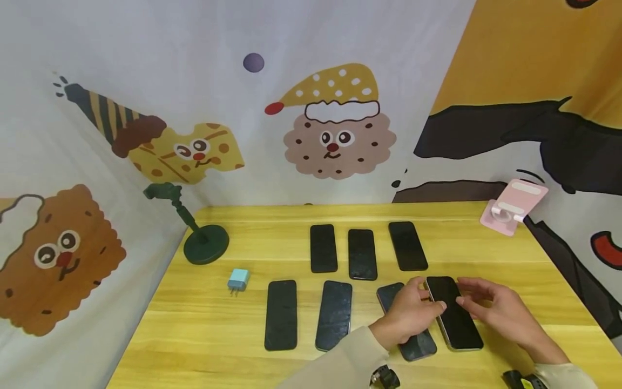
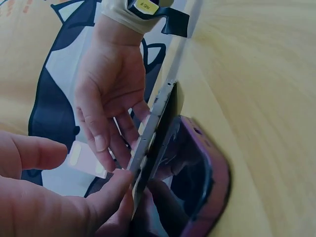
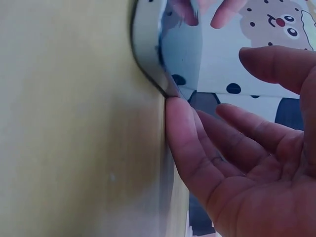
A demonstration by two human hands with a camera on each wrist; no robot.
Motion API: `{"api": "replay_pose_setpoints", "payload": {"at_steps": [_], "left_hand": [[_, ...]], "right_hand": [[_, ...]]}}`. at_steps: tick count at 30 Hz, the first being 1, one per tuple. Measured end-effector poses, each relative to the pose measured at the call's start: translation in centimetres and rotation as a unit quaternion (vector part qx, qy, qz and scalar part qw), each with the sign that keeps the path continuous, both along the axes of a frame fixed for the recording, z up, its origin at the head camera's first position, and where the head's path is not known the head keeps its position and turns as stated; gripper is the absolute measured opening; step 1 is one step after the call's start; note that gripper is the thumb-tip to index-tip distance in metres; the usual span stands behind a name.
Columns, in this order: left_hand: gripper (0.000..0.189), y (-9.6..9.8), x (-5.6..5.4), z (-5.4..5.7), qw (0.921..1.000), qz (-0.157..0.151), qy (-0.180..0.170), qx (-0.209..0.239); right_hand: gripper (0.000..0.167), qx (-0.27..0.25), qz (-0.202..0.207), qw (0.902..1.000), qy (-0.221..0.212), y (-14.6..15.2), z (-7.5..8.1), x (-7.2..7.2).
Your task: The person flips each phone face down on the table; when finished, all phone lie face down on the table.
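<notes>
My left hand [image 1: 410, 313] pinches the left edge of a black-screened smartphone [image 1: 457, 313], its thumb over the screen side. In the left wrist view, that phone's pale side frame [image 2: 150, 128] is tilted and partly raised from the table. My right hand [image 1: 500, 308] is at the phone's right edge with fingers loosely extended; in the right wrist view one finger [image 3: 182, 123] touches the phone's corner while the thumb stays apart. Beneath my left hand lies another smartphone [image 1: 420, 348], partly hidden, with a purplish-pink frame [image 2: 222, 182] in the left wrist view.
More smartphones lie face up in two rows, among them one at front left [image 1: 281, 315] and one at back right [image 1: 408, 246]. A blue charger plug [image 1: 238, 279] and dark green stand [image 1: 206, 243] are leftward. A pink phone stand [image 1: 520, 197] occupies the back right corner.
</notes>
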State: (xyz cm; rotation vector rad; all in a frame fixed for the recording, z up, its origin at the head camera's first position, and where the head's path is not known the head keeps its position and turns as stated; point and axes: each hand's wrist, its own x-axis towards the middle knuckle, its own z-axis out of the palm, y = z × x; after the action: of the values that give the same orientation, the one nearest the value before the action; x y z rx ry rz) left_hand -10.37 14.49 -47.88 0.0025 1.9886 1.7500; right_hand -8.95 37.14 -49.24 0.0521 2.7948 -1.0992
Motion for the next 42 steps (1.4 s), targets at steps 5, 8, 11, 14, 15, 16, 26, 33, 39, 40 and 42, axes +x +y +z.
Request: {"api": "replay_pose_setpoints", "payload": {"at_steps": [5,8,11,14,15,16,26,33,39,40,42], "left_hand": [[0.060,0.1,-0.2,-0.2,0.9979,0.021,-0.004,0.062],[0.057,0.3,-0.2,-0.4,0.9948,0.027,-0.005,0.099],[0.056,0.5,-0.3,-0.7,0.9922,0.029,-0.005,0.121],[0.057,0.6,-0.3,-0.9,0.9910,0.033,-0.003,0.129],[0.057,0.7,-0.3,-1.0,0.9910,0.033,-0.002,0.130],[0.058,0.7,-0.2,-1.1,0.9910,0.032,0.000,0.130],[0.064,0.9,-0.2,-1.2,0.9885,-0.033,-0.012,0.147],[0.068,1.0,-0.4,-1.8,0.9841,-0.077,-0.022,0.158],[0.063,1.5,-0.4,-2.1,0.9823,-0.081,-0.053,0.161],[0.063,1.6,-0.3,-2.1,0.9820,-0.081,-0.060,0.160],[0.061,1.6,-0.3,-2.2,0.9814,-0.079,-0.073,0.159]], "right_hand": [[0.057,0.009,0.008,0.9999,0.010,-0.4,0.1,0.2],[0.053,0.013,0.017,0.9996,0.020,-0.8,0.1,0.3],[0.051,0.016,0.026,0.9991,0.030,-1.3,0.3,0.3],[0.050,0.016,0.033,0.9987,0.036,-1.7,0.6,0.4],[0.051,0.008,0.037,0.9987,0.034,-1.8,0.8,0.5],[0.051,-0.003,0.039,0.9988,0.028,-1.9,0.9,0.5],[0.071,-0.041,0.052,0.9973,-0.032,-2.3,2.1,0.9],[0.064,-0.031,0.072,0.9969,-0.007,-1.7,2.5,0.9],[0.059,-0.036,0.071,0.9967,-0.021,-1.0,2.8,0.7],[0.059,-0.036,0.068,0.9968,-0.022,-0.8,2.8,0.7],[0.058,-0.033,0.060,0.9974,-0.023,-0.6,2.8,0.7]]}}
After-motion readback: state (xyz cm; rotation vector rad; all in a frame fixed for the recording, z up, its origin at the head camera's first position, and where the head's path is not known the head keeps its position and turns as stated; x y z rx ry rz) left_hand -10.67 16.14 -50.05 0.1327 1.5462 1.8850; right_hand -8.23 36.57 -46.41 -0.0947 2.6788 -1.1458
